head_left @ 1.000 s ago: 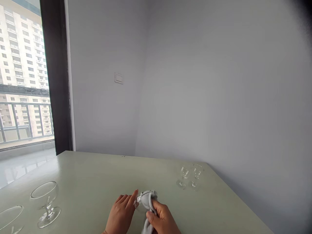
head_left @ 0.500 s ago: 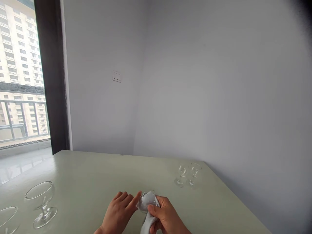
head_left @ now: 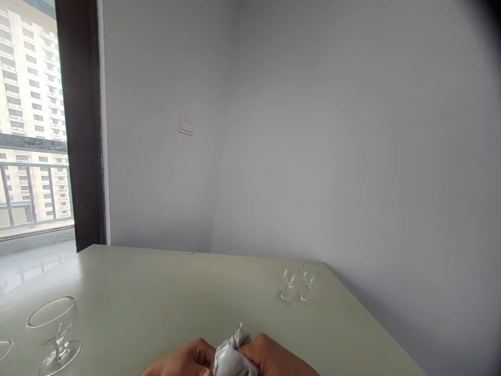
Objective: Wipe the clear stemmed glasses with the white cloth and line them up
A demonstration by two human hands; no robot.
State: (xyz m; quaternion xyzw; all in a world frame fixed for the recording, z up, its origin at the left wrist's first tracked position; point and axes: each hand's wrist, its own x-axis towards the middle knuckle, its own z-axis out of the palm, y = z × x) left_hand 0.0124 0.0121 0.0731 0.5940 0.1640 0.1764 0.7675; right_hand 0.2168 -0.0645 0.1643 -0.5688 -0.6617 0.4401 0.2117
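A small clear glass (head_left: 237, 340) lies tilted between my hands at the bottom of the head view, its rim showing toward the right. White cloth (head_left: 227, 360) fills its bowl and pokes out over the rim. My right hand (head_left: 279, 359) is closed on the cloth, its fingers pressed in at the glass's mouth. From the left, my left hand (head_left: 182, 360) curls against the glass and steadies it; its lower fingers are cut off by the frame edge. The stem of this glass is hidden.
Two small stemmed glasses, one (head_left: 287, 284) beside the other (head_left: 308, 282), stand at the table's far right. A larger stemmed goblet (head_left: 58, 344) stands at the left, with another glass rim (head_left: 4, 349) cut off beside it. The pale green table (head_left: 156, 292) meets grey walls.
Both hands have moved lower, toward the frame's bottom edge. The left hand has gone from an extended finger at the glass to a curled grip; the glass has turned, its rim now facing right.
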